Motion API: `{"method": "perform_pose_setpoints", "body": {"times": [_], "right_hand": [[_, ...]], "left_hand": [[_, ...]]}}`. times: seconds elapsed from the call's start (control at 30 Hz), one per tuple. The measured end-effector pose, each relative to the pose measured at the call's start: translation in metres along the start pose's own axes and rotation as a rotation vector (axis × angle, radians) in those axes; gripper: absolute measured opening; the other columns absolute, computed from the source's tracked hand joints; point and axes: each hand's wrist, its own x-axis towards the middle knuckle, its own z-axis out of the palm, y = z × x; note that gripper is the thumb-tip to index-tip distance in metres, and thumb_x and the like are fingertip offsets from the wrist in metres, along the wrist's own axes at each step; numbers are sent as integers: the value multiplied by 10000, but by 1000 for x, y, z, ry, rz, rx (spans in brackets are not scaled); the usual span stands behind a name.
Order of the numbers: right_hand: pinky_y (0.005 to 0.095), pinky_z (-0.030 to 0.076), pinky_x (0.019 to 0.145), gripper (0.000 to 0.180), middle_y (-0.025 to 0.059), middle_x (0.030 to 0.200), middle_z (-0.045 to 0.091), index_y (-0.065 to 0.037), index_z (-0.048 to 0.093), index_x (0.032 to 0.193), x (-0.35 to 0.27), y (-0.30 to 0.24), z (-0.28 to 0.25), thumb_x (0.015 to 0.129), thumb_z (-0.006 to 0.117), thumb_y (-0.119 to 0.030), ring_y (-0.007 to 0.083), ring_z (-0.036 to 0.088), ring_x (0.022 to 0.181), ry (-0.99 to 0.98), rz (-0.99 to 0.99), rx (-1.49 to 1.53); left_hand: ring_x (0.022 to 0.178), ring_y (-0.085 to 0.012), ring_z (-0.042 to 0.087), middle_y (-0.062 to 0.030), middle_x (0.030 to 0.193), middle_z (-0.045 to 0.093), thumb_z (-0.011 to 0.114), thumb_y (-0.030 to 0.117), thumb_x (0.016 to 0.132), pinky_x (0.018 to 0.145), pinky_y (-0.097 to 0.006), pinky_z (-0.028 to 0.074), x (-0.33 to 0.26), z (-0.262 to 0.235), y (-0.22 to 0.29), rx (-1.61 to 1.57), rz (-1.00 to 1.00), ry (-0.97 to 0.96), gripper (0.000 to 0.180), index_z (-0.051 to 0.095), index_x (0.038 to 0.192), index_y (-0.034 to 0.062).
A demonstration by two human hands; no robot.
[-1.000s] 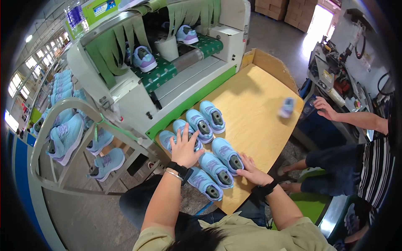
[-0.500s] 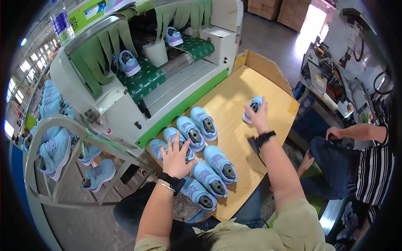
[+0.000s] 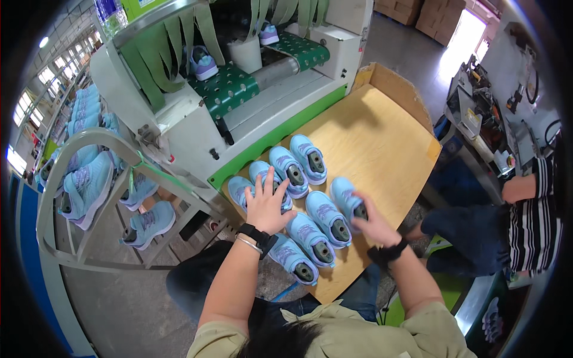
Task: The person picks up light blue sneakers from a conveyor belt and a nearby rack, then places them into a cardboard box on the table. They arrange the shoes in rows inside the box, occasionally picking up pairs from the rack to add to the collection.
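Light blue sneakers with lilac laces and dark inserts in their openings stand in two rows on a tan board. My left hand [image 3: 267,206] lies with fingers spread over a sneaker [image 3: 262,169] in the far row, beside another sneaker [image 3: 240,190] at the left end. My right hand [image 3: 376,222] has its fingers closed around the heel of a sneaker [image 3: 343,194], at the right end of the near row. It is next to a neighbouring sneaker [image 3: 327,219]. Part of its heel is hidden by my fingers.
Beyond the board [image 3: 388,140] stands a machine with a green perforated conveyor [image 3: 230,89], bearing sneakers and a white cup [image 3: 245,55]. A rack [image 3: 89,250] of sneakers is at left. A seated person [image 3: 477,230] in a striped top is at right.
My right hand has brought the sneaker from the board's far right toward me, to the end of the near row. My left hand stays on its sneaker. The view has shifted slightly.
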Motion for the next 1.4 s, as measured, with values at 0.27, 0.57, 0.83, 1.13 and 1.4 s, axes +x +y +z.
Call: {"method": "perform_pose_setpoints", "body": {"times": [0.27,0.57,0.83,1.13,1.4], "right_hand": [[433,308,1223,735,227,1550,420,-42,351,1565,-25,18,38,923,702,-107,380,386,1466,325,-116,-34],[431,346,1199,700,235,1529,458,-38,393,1546,-26,12,42,929,708,-138,382,435,1433,355,-127,-44],[425,351,1196,704,227,1522,459,-48,396,1546,-25,10,46,929,718,-153,372,435,1433,359,-134,8],[416,334,1202,718,212,1556,412,-65,343,1581,-26,16,43,968,699,-178,345,405,1460,329,-143,-41],[427,346,1196,704,224,1527,450,-58,377,1559,-26,18,44,949,709,-180,366,430,1436,359,-153,-37]], "left_hand": [[1536,-441,246,-205,1668,283,712,495,911,1182,-711,151,-23,-15,22,-189,-10,28,723,502,1516,158],[1468,-522,337,-199,1636,342,722,524,909,1121,-596,400,-94,-7,91,-211,271,-188,767,475,1540,163],[1459,-520,346,-219,1608,380,771,438,888,1156,-533,383,-94,-3,78,-349,296,-165,728,529,1490,108],[1434,-526,381,-239,1582,410,780,435,881,1137,-541,401,-94,-2,80,-366,311,-123,704,555,1459,102],[1410,-540,403,-231,1563,434,778,434,876,1102,-557,430,-95,0,80,-365,326,-90,685,570,1444,112]]}}
